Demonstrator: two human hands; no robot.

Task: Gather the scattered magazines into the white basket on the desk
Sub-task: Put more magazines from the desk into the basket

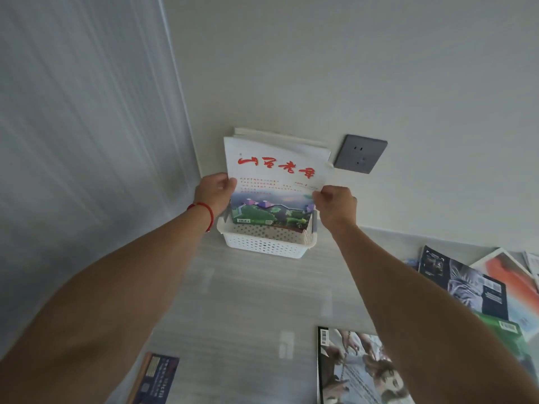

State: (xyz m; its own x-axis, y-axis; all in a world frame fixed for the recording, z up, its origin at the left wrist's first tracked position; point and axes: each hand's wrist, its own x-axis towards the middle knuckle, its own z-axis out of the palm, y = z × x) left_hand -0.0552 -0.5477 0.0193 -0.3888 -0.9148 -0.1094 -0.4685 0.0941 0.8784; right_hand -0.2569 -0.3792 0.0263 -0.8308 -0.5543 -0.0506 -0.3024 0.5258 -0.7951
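Magazine [274, 182] — light, floppy, glossy — is standing in the white basket [267, 243] on the desk [248, 301]; each hand's grip, left [214, 192] and right [335, 205], is pinching a side edge, likely steadying it.

Both bare arms reach forward, nearly straight. The left hand [215, 191] and right hand [335, 206] are each closed in a pinch, thumbs toward the camera.
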